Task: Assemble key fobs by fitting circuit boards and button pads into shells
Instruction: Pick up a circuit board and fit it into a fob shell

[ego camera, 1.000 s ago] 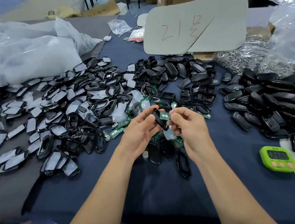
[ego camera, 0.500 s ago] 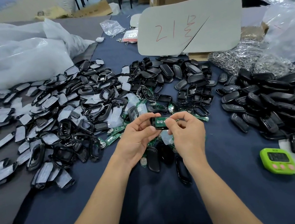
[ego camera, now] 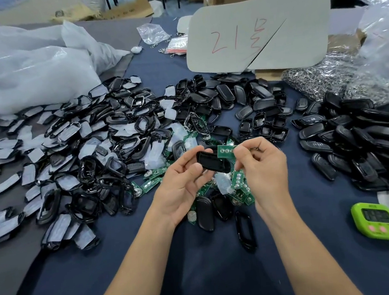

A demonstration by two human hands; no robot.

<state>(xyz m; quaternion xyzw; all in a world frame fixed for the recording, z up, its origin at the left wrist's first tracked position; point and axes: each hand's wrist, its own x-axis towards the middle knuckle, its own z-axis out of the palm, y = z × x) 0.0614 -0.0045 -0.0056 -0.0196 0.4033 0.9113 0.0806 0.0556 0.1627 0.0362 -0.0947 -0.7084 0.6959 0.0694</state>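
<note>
My left hand [ego camera: 181, 185] holds a black key fob shell [ego camera: 210, 161] between thumb and fingers, its hollow side facing me. My right hand [ego camera: 261, 171] pinches a small green circuit board [ego camera: 224, 150] just above the shell's right end. Under both hands lies a scatter of green circuit boards [ego camera: 237, 183] and a few black shells [ego camera: 204, 213] on the dark blue cloth.
Piles of black frames with white pads [ego camera: 68, 156] spread to the left, black shell halves [ego camera: 252, 106] at the centre back, closed black fobs [ego camera: 369, 137] to the right. A green timer [ego camera: 376, 220] sits at the right front. Key rings [ego camera: 321, 79], plastic bags [ego camera: 22, 70] and a grey board [ego camera: 258, 33] stand behind.
The green board, half a second ago lying in the shell, is now lifted out above its right end. The shell has turned so its hollow faces me.
</note>
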